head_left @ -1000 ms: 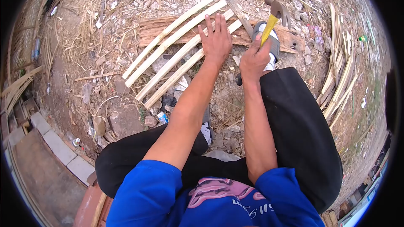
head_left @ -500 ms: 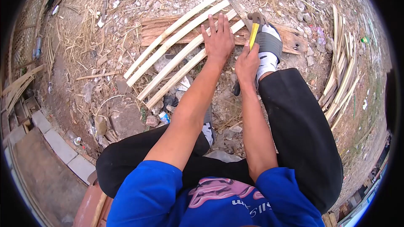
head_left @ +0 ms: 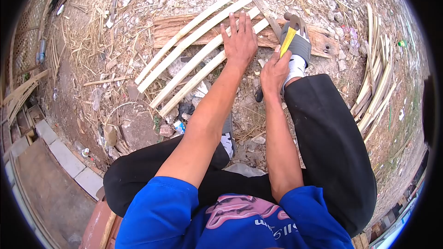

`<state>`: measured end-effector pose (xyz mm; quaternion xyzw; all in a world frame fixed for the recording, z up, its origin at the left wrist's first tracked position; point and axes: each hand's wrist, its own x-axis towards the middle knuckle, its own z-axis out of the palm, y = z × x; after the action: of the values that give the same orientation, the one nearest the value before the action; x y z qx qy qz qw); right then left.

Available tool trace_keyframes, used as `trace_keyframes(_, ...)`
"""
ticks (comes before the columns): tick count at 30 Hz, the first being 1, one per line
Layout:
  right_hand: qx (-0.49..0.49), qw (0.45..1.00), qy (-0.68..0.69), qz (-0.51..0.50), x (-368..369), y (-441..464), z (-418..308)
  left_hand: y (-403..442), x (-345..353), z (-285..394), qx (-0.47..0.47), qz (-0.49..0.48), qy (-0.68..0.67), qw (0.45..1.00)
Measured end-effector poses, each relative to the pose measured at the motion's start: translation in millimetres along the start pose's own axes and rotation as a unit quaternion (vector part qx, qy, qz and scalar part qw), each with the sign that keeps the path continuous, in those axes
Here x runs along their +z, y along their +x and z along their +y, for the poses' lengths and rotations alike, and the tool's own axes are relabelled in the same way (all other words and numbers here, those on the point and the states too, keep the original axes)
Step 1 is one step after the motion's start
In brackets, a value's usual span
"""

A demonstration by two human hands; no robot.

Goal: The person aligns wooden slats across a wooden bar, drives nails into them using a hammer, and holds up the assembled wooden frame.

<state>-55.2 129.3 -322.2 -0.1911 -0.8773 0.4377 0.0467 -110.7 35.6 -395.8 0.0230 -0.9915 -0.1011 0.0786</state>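
Observation:
Pale wooden strips (head_left: 189,37), several side by side, lie slantwise across a weathered plank (head_left: 323,42) on the ground. My left hand (head_left: 240,45) rests palm-down over the strips nearest me, its fingers spread. A flat dark bar (head_left: 261,7) crosses the strips' far right ends. To its right, my right hand (head_left: 275,70) is closed round a hammer (head_left: 289,39) with a yellow and black handle. The hammer's head is raised above my sandalled foot (head_left: 302,50), which stands at the plank's right part.
A bundle of split strips (head_left: 376,76) lies on the right. Stones and straw litter the ground. A blue-and-white wrapper (head_left: 179,127) is near my left forearm. Concrete blocks (head_left: 67,159) edge a slab at the lower left.
The hammer's head has shifted right and its handle tilts further to the right. My right hand has turned slightly with it. My left hand stays on the strips.

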Motion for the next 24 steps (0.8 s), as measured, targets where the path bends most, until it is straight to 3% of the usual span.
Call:
trace_keyframes(6, -0.033, 0.999, -0.036, -0.008, 10, 6, 9, -1, -1, 1, 0.001, -0.006, -0.009, 1.000)
trace_keyframes(9, -0.029, 0.999, 0.029, 0.029, -1, 11, -4, -6, -2, 0, 0.000, -0.005, -0.015, 1.000)
trace_keyframes(12, 0.007, 0.965, 0.243, 0.102, -5, 7, -25, -5, -1, -1, 0.000, 0.000, -0.017, 1.000)
trace_keyframes(13, 0.014, 0.963, 0.243, 0.120, 3, 6, -20, -3, -2, -1, 0.000, 0.002, -0.014, 1.000)
trace_keyframes(16, 0.000, 0.995, -0.082, -0.047, 7, 10, 9, -3, -1, 1, 0.002, 0.010, -0.014, 1.000)
trace_keyframes(20, 0.061, 0.998, 0.003, -0.034, 0, 6, -2, -2, 0, 0, 0.007, 0.016, -0.019, 1.000)
trace_keyframes(24, 0.018, 1.000, -0.002, -0.024, 3, 3, -1, -2, 0, 1, 0.009, 0.017, -0.010, 1.000)
